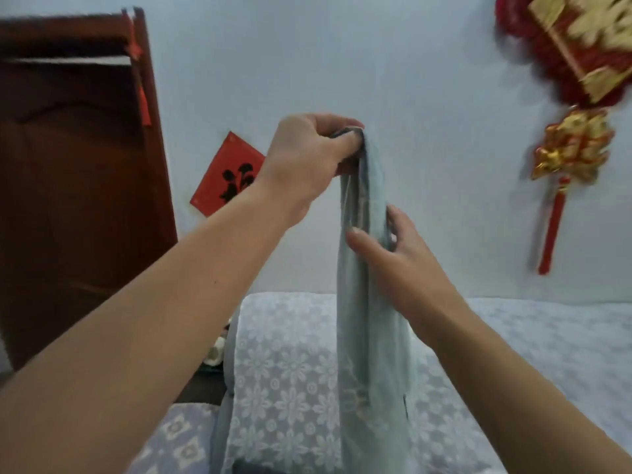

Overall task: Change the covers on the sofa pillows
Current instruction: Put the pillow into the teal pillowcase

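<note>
Head view: at frame centre the left hand (pixel 307 155) pinches the top of a pale blue pillow cover (pixel 367 285), which hangs down over the lace-draped sofa (pixel 287 364). Just below, the right hand (pixel 390 248) grips the cover's bunched middle. A brown door (pixel 75 186) fills the left side.

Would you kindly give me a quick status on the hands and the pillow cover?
Left hand grips pale blue pillow cover at top, hanging limp. Right hand pinches it midway. Lace-covered sofa below; nothing obstructing.
</note>
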Action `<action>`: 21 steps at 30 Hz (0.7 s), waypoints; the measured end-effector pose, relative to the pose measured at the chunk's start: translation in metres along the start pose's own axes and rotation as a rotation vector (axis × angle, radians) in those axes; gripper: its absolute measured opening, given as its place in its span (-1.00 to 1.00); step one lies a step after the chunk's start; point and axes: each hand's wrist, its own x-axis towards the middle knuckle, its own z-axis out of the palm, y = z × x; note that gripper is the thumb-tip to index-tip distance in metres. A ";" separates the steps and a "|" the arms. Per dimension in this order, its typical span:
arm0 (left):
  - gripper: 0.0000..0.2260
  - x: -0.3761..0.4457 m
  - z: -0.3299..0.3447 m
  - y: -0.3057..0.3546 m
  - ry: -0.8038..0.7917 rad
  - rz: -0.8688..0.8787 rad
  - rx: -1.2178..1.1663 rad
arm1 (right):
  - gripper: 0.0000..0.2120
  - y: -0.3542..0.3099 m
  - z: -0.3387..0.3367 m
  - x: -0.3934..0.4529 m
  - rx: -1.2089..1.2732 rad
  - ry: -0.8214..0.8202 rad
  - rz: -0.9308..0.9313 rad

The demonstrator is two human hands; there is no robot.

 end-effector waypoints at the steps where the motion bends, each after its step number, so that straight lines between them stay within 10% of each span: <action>1: -0.91 -0.001 0.021 0.008 0.018 0.001 0.052 | -0.76 -0.010 -0.019 0.003 -0.053 0.043 -0.012; 12: -0.84 -0.039 0.158 0.031 -0.120 -0.358 0.030 | -0.59 -0.018 -0.242 -0.036 -0.464 -0.247 0.308; 21: -0.82 -0.060 0.208 0.031 -0.253 -0.450 0.138 | -0.76 -0.006 -0.317 -0.039 -0.919 0.337 -0.247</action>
